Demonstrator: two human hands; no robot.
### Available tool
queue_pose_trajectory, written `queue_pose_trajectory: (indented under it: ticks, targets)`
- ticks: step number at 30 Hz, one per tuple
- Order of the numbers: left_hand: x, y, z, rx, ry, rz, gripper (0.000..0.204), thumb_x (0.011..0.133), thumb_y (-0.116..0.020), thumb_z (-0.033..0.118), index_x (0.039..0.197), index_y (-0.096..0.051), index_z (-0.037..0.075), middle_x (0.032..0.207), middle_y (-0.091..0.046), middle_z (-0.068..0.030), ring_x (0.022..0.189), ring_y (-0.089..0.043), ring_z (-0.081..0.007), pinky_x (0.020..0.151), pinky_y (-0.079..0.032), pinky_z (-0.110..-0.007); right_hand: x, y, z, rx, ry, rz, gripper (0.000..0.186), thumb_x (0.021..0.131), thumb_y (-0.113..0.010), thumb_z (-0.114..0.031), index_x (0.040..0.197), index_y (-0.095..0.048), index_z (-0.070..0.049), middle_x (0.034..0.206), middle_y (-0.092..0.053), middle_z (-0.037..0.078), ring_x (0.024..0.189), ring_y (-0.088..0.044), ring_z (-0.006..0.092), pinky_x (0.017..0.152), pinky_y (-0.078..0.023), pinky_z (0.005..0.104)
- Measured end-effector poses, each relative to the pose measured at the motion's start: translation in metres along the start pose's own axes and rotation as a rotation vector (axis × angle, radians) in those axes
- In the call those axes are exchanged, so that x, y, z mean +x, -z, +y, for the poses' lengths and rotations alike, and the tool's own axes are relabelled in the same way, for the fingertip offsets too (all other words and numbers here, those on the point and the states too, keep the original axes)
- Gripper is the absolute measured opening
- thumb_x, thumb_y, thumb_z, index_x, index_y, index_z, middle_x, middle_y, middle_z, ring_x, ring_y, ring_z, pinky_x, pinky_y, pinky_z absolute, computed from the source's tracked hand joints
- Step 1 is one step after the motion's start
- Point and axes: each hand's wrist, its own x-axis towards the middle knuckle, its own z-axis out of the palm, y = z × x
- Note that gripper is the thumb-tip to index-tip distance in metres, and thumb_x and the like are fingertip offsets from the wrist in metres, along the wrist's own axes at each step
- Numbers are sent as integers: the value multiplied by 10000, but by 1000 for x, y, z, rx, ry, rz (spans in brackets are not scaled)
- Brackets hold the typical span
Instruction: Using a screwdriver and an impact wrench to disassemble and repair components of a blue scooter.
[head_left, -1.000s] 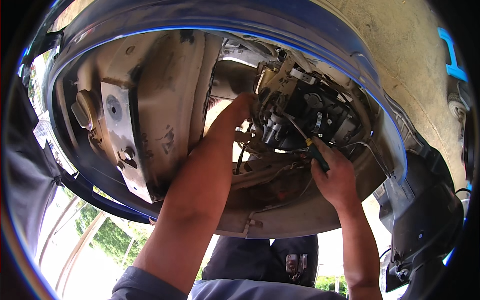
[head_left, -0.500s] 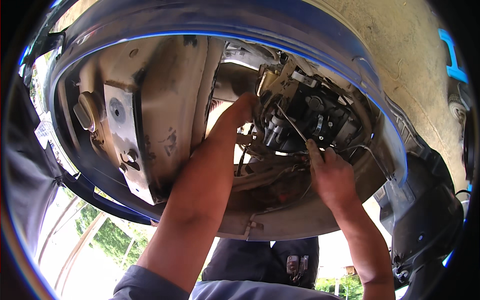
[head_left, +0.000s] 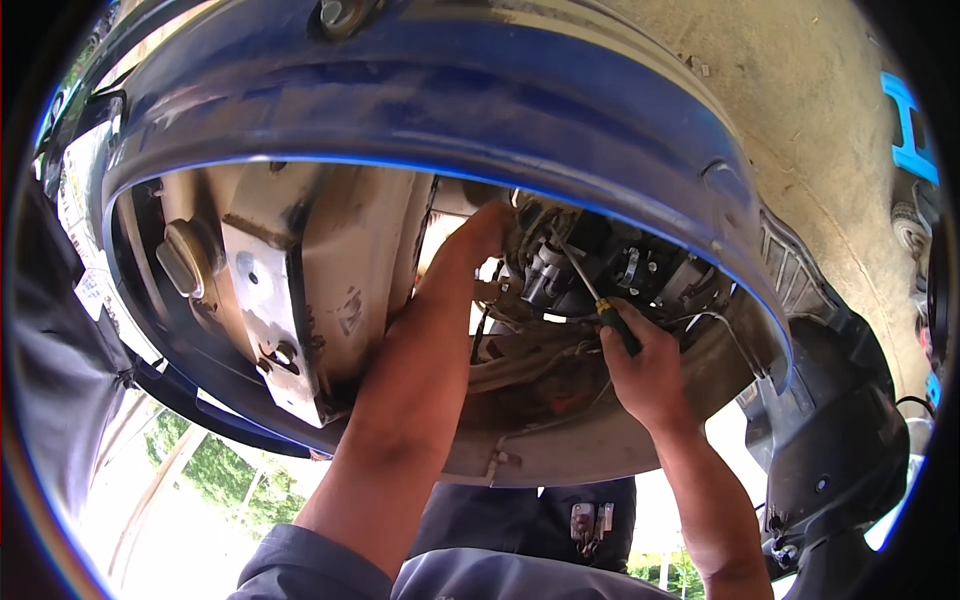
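My left hand (head_left: 492, 228) reaches up into the vehicle's underside at the inner edge of the mechanical cluster; its fingers are hidden among the parts, so what they grip cannot be seen. My right hand (head_left: 643, 365) is closed on a screwdriver (head_left: 620, 325) with a dark green and yellow handle. Its thin metal shaft points up and left into the dark assembly, near a silvery cylindrical part (head_left: 545, 275). The exact spot of the tip is hard to make out. To the left, a dusty metal bracket (head_left: 280, 300) with holes lies beside my left forearm.
A curved blue body panel (head_left: 450, 110) arches across the top. Loose-looking black plastic trim (head_left: 840, 440) hangs at the right. Beyond are pale concrete ground (head_left: 800, 120) and a light-blue object (head_left: 910, 130). Dark trousers (head_left: 470, 515) show below, with bright foliage behind.
The view has shifted, showing more of the blue panel and less of the underside. My right hand and screwdriver have moved slightly left, the handle lower in the grip's view.
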Motion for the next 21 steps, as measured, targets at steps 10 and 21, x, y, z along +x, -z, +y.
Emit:
queue_pose_trajectory:
  ticks: [10, 21]
  targets:
    - [-23, 3, 22, 22, 6, -10, 523, 980, -665, 178, 1462, -536, 21, 1415, -590, -155, 1281, -561, -257, 1051, -460, -396, 5, 16, -4, 500, -402, -64, 290, 949, -654, -111, 1220, -657, -7, 795, -623, 68, 639, -593, 146, 531, -469, 298]
    - [-29, 11, 33, 74, 72, -14, 564, 985, -658, 188, 1500, -490, 31, 1479, -537, -160, 1352, -505, -269, 1102, -421, -406, 6, 17, 7, -612, 370, -77, 400, 948, -686, -192, 1307, -653, -20, 836, -621, 118, 700, -695, 280, 585, -577, 386]
